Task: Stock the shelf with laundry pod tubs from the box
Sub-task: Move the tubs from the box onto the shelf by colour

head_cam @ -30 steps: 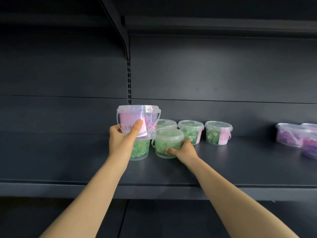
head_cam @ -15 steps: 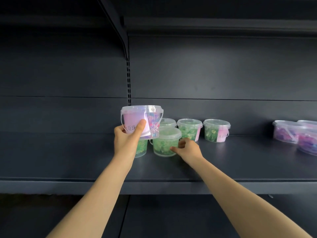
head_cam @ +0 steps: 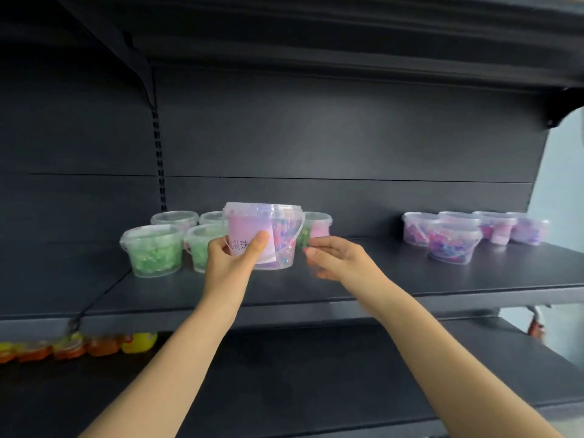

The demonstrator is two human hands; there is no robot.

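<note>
My left hand [head_cam: 235, 259] grips a clear tub of pink and purple pods [head_cam: 268, 235] with a pink label, held just above the dark shelf [head_cam: 316, 289]. My right hand [head_cam: 335, 257] hovers beside the tub's right side with fingers loosely extended, holding nothing. Several tubs of green pods [head_cam: 155, 249] stand on the shelf to the left and behind the held tub. One green tub with a pink label [head_cam: 317, 227] is partly hidden behind it. A group of purple pod tubs [head_cam: 453, 246] stands at the right of the shelf.
A lower shelf [head_cam: 316, 374] runs beneath, with yellow and orange items [head_cam: 76, 344] at its left. A shelf bracket [head_cam: 139, 64] and slotted upright [head_cam: 159, 159] stand at the back left. The shelf unit ends at the right against a pale wall [head_cam: 559, 200].
My right hand has left the green tub and drawn back beside the held tub. My left hand has carried the pink tub rightward, away from the green tubs. The view has shifted right.
</note>
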